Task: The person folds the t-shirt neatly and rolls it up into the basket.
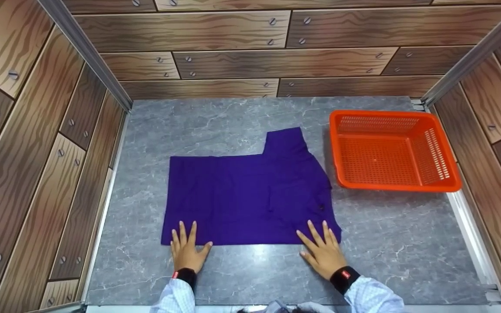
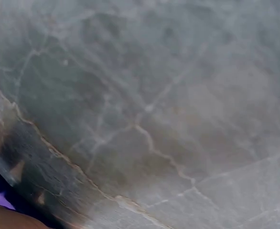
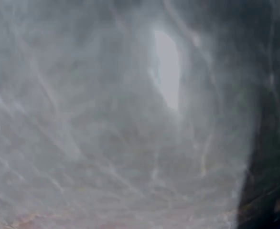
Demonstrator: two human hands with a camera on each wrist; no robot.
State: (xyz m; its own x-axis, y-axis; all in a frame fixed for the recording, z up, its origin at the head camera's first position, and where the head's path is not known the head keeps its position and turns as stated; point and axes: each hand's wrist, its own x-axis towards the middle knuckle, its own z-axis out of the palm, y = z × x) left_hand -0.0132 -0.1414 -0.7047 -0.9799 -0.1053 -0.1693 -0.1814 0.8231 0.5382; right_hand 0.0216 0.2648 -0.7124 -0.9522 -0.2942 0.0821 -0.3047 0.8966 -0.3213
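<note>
A purple short-sleeved shirt (image 1: 242, 195) lies flat on the table, folded in half lengthwise. Its sleeve points to the far side, and the collar end faces right. Spread fingers of my left hand (image 1: 188, 253) rest on the near left corner at the hem. My right hand (image 1: 325, 254) lies with straight fingers on the near edge by the collar end. In the left wrist view only a sliver of the shirt (image 2: 20, 202) and a bit of the hand show at the lower left. The right wrist view is blurred and holds mostly tabletop.
An orange plastic basket (image 1: 396, 190) with perforated walls stands right of the shirt, with nothing inside. The grey marbled tabletop (image 1: 250, 278) is bounded by wood-patterned panels (image 1: 233, 30) at the back and both sides.
</note>
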